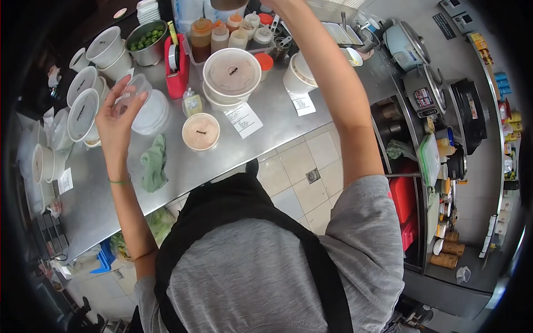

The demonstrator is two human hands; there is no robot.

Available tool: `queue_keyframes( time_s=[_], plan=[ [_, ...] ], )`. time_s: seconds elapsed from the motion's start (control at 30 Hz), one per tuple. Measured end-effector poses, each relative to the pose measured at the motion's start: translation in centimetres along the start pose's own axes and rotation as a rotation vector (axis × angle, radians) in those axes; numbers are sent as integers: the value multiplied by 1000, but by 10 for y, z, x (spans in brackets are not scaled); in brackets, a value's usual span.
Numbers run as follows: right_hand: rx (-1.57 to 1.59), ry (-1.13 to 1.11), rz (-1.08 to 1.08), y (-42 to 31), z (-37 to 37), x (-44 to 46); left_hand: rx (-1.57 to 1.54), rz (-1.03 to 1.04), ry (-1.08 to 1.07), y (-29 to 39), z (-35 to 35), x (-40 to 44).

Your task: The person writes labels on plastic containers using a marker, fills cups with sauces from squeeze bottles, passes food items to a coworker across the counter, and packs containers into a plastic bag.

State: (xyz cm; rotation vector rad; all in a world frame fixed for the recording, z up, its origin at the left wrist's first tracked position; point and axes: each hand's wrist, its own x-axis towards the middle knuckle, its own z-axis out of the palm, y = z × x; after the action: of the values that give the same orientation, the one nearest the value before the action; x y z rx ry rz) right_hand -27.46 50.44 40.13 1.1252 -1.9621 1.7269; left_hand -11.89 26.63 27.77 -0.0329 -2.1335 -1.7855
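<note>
At the left of the steel counter, my left hand (116, 105) is raised, its fingers and thumb closed round a small clear plastic cup (140, 84). Below and beside it are stacked clear round lids (151, 114). My right arm (327, 72) reaches away over the counter's far side, and the top edge of the view cuts off its hand. Between the arms stand a large lidded paper bowl (232, 72) and a smaller lidded bowl (201, 132). A printed receipt (244, 120) touches the large bowl. The green cloth (154, 164) lies crumpled near the front edge.
Several lidded bowls (84, 114) line the left side. A pot of green limes (147, 41), a red tape dispenser (176, 66) and sauce bottles (220, 39) stand at the back. Another bowl (300, 75) is partly behind my right arm. Rice cookers (405, 44) sit at the right.
</note>
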Motion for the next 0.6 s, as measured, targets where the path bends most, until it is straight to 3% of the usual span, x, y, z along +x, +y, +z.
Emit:
queue_keyframes(
  time_s=[0.1,0.17,0.27,0.33,0.4,0.6],
  plan=[
    [-213,-116,112,4,20,-27,51,37,23,-13,-5,1],
    [-364,-308,98,-5,31,-50,98,63,27,-18,-7,-4],
    [-616,-398,-2,-2,37,-78,253,110,10,-16,3,-16],
    [-884,-438,-264,19,38,-91,294,200,-7,-20,8,-21],
    [-1013,-441,-247,5,44,-100,382,254,23,-22,13,-24],
    [-1265,-420,-509,2,49,-99,445,266,50,-9,27,-27]
  ],
)
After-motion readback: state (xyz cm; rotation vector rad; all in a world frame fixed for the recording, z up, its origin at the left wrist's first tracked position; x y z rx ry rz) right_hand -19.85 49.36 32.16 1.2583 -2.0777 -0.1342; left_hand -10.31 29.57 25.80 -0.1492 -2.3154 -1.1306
